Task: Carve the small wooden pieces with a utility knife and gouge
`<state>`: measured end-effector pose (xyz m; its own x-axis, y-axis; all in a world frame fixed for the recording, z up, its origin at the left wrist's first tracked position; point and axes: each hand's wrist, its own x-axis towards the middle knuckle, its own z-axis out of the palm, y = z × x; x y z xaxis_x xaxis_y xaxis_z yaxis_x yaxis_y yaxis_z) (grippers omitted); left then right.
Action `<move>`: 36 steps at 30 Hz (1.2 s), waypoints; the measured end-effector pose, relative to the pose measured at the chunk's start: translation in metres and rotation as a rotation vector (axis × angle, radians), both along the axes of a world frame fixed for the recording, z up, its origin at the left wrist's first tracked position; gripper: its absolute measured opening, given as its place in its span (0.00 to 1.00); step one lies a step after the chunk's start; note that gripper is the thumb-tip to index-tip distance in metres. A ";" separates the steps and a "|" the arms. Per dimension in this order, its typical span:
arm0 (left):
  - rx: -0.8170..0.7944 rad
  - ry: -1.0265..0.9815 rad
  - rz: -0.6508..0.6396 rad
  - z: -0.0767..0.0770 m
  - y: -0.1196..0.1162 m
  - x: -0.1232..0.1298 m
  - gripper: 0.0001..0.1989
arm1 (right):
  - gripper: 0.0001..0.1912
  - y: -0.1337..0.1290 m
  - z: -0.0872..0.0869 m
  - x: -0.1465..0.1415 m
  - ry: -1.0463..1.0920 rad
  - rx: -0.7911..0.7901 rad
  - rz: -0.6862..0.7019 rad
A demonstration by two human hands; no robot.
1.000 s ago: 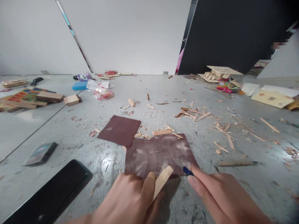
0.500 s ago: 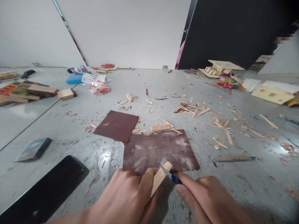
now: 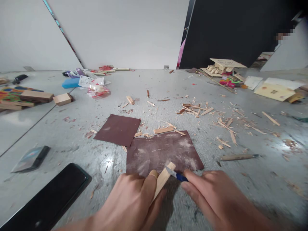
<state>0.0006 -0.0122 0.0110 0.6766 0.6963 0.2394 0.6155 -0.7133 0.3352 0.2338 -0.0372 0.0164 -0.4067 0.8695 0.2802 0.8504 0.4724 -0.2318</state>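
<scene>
My left hand (image 3: 133, 195) is closed round a narrow, pale strip of wood (image 3: 164, 180), whose far end sticks out past the thumb. In my right hand (image 3: 214, 192) is a craft knife (image 3: 180, 176) with a blue handle. Its blade lies against the wood near the strip's far end. The wood's lower end is hidden in the left hand. Just beyond both hands lies a brown sheet of sandpaper (image 3: 158, 154) smeared with pale dust. A second, cleaner sandpaper piece (image 3: 117, 129) overlaps its upper left corner.
A black phone (image 3: 53, 195) and a small flat box (image 3: 30, 158) lie at the left. Wood shavings (image 3: 196, 109) are scattered over the grey tabletop. A thin wooden-handled tool (image 3: 238, 157) rests at the right. Wood blocks (image 3: 63, 98) and plastic wrappers (image 3: 96, 88) are farther back.
The view has shifted slightly, so most background things sit a little farther left. Both hands keep their hold, and the blade stays by the wood's far end.
</scene>
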 end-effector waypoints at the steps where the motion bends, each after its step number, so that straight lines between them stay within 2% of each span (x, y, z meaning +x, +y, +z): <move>1: -0.020 -0.005 -0.003 -0.001 0.001 0.000 0.13 | 0.31 0.001 -0.001 0.001 -0.014 0.001 0.013; 10: -0.161 0.017 0.016 -0.006 0.002 -0.004 0.14 | 0.20 0.012 -0.002 0.003 -0.106 -0.243 0.035; 16: -0.101 -0.012 0.029 -0.008 0.003 -0.003 0.14 | 0.20 0.012 0.000 -0.003 -0.101 -0.284 -0.004; 19: -0.055 0.013 0.039 -0.008 0.000 -0.005 0.13 | 0.21 0.019 -0.003 0.013 -0.112 -0.251 -0.031; 22: -0.047 0.006 0.045 -0.007 -0.005 -0.008 0.12 | 0.25 0.029 -0.004 0.036 -0.129 -0.118 -0.211; 24: -0.037 -0.019 0.042 -0.007 -0.007 -0.010 0.12 | 0.24 0.031 -0.002 0.043 -0.091 -0.069 -0.287; 27: -0.037 -0.035 0.049 -0.006 -0.005 -0.010 0.12 | 0.23 0.025 0.003 0.032 0.011 -0.089 -0.170; 30: -0.128 -0.017 0.054 -0.003 -0.002 -0.009 0.12 | 0.24 0.015 0.003 0.014 0.072 -0.039 -0.064; 33: -0.193 -0.042 0.072 0.001 -0.001 -0.008 0.14 | 0.26 0.012 -0.004 0.005 0.091 0.005 -0.005; 36: -0.220 -0.133 0.121 0.005 -0.003 -0.006 0.18 | 0.24 0.009 -0.007 0.001 0.071 -0.028 0.030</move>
<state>-0.0056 -0.0151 0.0164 0.5587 0.8149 0.1546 0.6319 -0.5389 0.5570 0.2350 -0.0286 0.0094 -0.4122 0.8654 0.2849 0.8170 0.4895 -0.3049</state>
